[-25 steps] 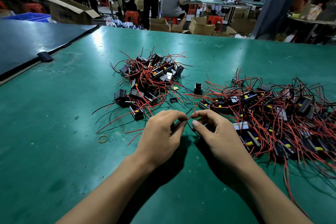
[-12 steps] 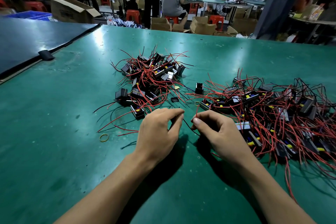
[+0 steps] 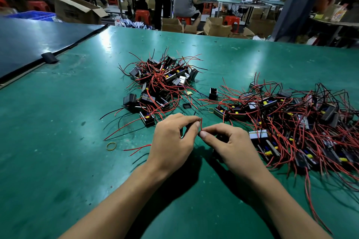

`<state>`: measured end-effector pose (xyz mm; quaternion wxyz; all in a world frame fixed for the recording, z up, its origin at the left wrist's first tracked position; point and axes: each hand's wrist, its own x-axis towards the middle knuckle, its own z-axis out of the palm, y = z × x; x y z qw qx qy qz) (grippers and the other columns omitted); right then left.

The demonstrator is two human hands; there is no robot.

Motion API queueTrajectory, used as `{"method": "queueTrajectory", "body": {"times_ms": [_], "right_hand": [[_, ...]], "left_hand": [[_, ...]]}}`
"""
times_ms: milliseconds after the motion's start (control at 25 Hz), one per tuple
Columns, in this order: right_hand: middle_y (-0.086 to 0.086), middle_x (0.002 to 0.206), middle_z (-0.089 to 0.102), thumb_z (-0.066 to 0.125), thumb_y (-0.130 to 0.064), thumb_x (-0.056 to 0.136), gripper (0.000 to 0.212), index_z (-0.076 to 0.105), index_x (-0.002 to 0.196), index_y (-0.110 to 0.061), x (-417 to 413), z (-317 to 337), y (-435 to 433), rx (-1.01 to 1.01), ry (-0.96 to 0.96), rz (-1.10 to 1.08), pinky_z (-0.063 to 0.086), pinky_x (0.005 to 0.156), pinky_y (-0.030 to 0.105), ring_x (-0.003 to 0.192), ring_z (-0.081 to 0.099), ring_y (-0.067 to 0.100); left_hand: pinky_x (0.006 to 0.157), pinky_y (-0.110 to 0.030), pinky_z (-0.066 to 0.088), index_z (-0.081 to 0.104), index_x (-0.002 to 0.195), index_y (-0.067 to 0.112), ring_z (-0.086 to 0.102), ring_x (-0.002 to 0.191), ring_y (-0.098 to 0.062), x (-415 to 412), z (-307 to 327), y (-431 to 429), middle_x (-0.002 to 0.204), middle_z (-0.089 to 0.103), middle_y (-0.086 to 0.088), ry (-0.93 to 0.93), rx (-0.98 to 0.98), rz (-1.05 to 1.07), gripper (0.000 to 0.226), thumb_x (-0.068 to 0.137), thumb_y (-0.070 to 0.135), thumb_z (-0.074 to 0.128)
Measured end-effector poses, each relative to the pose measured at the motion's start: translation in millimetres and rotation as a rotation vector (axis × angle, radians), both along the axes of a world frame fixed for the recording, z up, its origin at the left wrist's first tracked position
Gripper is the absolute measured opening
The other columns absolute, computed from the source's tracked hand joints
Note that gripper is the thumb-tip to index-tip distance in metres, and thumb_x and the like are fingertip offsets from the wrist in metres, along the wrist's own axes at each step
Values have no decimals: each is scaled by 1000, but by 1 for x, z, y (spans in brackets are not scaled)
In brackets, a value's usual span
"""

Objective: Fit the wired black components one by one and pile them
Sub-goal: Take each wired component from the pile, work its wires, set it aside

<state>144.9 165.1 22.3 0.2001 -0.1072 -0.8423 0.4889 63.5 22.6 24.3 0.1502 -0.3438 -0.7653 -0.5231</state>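
Two heaps of black components with red and black wires lie on the green table (image 3: 58, 161): a smaller pile (image 3: 161, 85) at centre and a larger, spread pile (image 3: 291, 120) at right. My left hand (image 3: 172, 141) and my right hand (image 3: 229, 145) meet in front of the piles, fingers curled. Between their fingertips a short red wire (image 3: 201, 124) stands up, pinched by both. A dark component sits mostly hidden under the two hands; its red wires (image 3: 138, 148) trail out to the left. A single black housing (image 3: 213, 93) stands between the piles.
A yellow rubber band (image 3: 111, 146) lies left of my left hand. A small black cap (image 3: 187, 106) rests near the centre pile. A dark mat (image 3: 38, 44) covers the table's left side. Beyond the far edge are cardboard boxes (image 3: 77, 9), red stools and seated people.
My hands have stayed close together in front of the piles; the fingertips have closed onto the red wire, which now sticks up between them. The trailing wires shifted slightly.
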Motion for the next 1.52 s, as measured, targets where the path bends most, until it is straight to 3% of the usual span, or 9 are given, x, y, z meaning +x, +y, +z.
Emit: {"method": "queueTrajectory", "body": {"times_ms": [240,440,560,640,760,920,1160,1360,1520], "right_hand": [[-20,66,65,74,-21,88,5,79,89,-22,0,0,0,39,-2,-8,45,57,27,56,49,4],[-15,79,72,75,-22,87,8,78,94,-26,1,3,-5,110,28,-12,44,61,19,60,56,0],[-12,83,72,74,-25,89,16,75,104,-28,2,8,-4,22,99,-56,53,58,32,59,60,20],[-12,81,71,74,-25,89,14,75,102,-26,2,11,-5,4,125,-77,55,58,38,59,59,26],[-15,69,69,74,-26,88,3,75,86,-24,2,13,-6,28,129,-85,50,58,27,55,58,12],[-14,54,58,72,-25,90,19,70,72,-19,3,16,-4,-12,57,-78,38,54,17,51,47,2],[-11,45,46,71,-26,87,22,68,69,-12,0,15,-3,-120,-65,-136,33,54,26,50,39,9],[-19,62,62,73,-20,89,7,71,83,-23,3,16,-2,-26,79,-41,39,54,18,51,46,3],[-25,69,65,74,-12,88,19,74,91,-32,5,14,7,143,147,56,38,53,14,51,47,5]], "left_hand": [[68,-14,41,79,92,14,56,71,2,3,2,0,80,71,5,-63,23,-19,8,86,15,73],[69,-23,44,78,87,14,58,73,-7,0,-1,0,78,69,4,-59,19,-11,5,86,15,73],[72,-29,45,75,90,12,57,78,-16,-3,-2,-2,80,67,2,77,-66,-25,8,88,17,69],[67,-30,42,74,90,11,51,73,-18,-4,-2,-2,77,64,1,188,-109,-45,10,89,18,68],[64,-32,42,73,89,8,45,70,-20,-8,-3,-3,73,59,0,329,-155,-79,11,91,17,65],[62,-38,46,74,89,8,47,69,-24,-11,-4,-4,73,60,-1,444,-182,-87,12,91,18,68],[61,-40,46,72,86,9,48,68,-27,-12,-5,-3,72,59,-4,550,-218,-110,16,94,20,65],[62,-37,45,73,88,8,48,68,-26,-14,-4,-2,72,60,-3,458,-178,-121,16,93,20,65],[63,-27,39,74,89,8,45,69,-19,-16,-5,-5,73,60,1,344,-161,-138,14,91,20,65]]}}
